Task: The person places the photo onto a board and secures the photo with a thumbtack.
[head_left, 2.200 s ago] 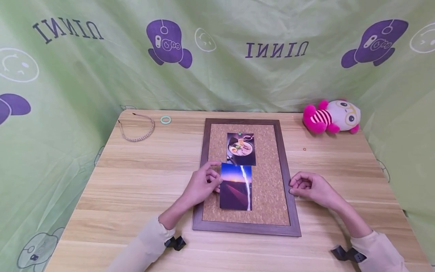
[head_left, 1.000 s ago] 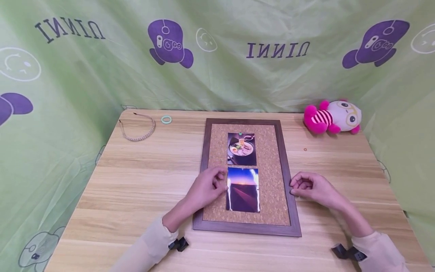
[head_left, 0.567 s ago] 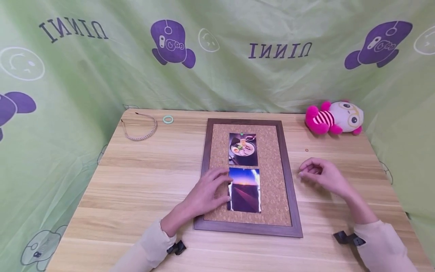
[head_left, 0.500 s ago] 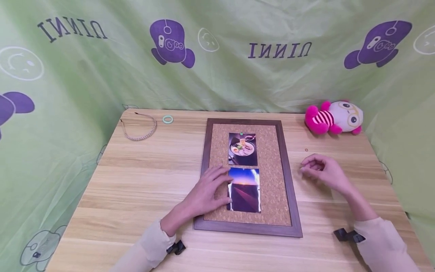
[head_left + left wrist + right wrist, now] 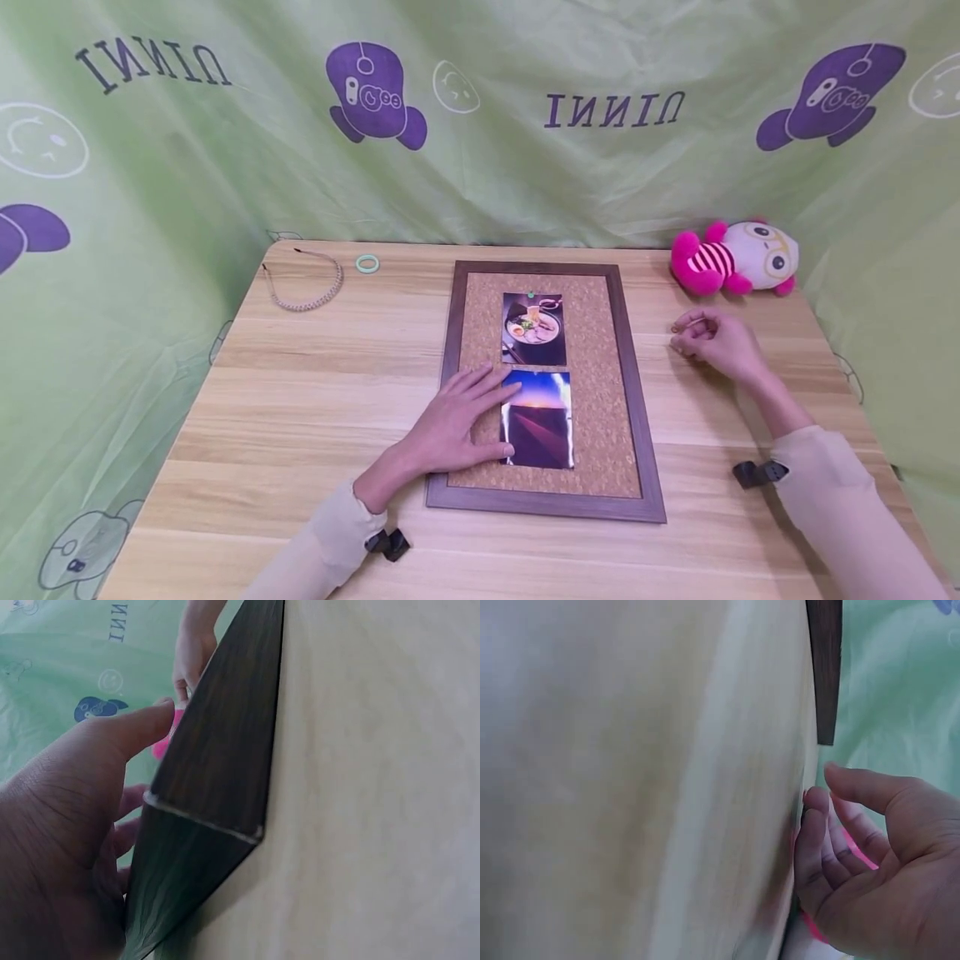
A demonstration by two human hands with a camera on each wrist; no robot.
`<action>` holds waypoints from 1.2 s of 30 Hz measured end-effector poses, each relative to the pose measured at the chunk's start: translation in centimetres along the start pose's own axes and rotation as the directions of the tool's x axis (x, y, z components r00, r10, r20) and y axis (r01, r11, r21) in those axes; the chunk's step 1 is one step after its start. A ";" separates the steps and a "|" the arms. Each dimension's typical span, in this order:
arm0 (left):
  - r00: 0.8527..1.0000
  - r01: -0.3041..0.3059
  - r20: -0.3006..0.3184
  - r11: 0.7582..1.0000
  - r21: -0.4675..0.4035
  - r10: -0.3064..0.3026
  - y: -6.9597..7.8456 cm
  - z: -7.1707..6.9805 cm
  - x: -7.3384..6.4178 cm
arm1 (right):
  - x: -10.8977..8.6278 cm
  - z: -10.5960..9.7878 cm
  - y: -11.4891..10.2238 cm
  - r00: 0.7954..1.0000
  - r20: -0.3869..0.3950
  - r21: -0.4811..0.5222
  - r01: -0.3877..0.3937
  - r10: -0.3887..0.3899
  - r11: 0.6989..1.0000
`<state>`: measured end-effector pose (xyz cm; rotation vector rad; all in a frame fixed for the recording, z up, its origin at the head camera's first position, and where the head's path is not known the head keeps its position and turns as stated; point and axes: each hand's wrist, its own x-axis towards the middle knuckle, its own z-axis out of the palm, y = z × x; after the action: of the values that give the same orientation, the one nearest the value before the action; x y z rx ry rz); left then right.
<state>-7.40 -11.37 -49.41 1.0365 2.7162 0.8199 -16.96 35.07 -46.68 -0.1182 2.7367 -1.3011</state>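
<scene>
My left hand (image 5: 453, 425) lies with fingers spread over the left edge of a sunset road photo (image 5: 538, 429) on a framed cork board (image 5: 600, 400). Just above that photo is a ramen photo (image 5: 532, 337) with a green pushpin (image 5: 531, 295) at its top. To the right of the frame, my right hand (image 5: 716, 342) is low over the table, its fingers bent loosely and its thumb apart from them. A tiny brownish ring-like thing (image 5: 674, 327) is at its fingertips; no grip on it shows. In the right wrist view the thumb stands clear of the fingers (image 5: 814, 847).
A pink and white plush toy (image 5: 735, 258) lies at the table's back right, just beyond my right hand. Toward the back left are a beaded headband (image 5: 306, 307) and a mint green ring (image 5: 367, 257). Green printed cloth (image 5: 495, 183) hangs behind and beside the wooden table (image 5: 300, 400).
The sunset photo has shifted right and slightly down, below the ramen photo. My left hand has let go of its edge and spread flat. My right hand has moved from the frame toward the tiny ring-like thing.
</scene>
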 end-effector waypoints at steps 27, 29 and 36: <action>1.000 0.000 0.006 0.999 0.042 0.000 0.2 0.4 -0.1 | 0.4 0.3 0.1 0.999 -0.003 0.024 -0.036 0.036 0.999; 1.000 0.000 0.010 0.999 0.042 -0.001 0.3 0.4 -0.1 | 0.1 0.5 -0.3 0.999 -0.003 0.082 -0.051 0.051 0.995; 1.000 -0.004 0.002 0.999 0.052 0.004 0.2 0.3 0.0 | -1.1 1.3 -1.8 0.998 -0.069 0.176 0.007 0.005 0.984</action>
<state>-7.20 -11.09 -49.54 1.0530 2.7479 0.7526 -15.62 33.11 -46.04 -0.0599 2.6605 -1.5685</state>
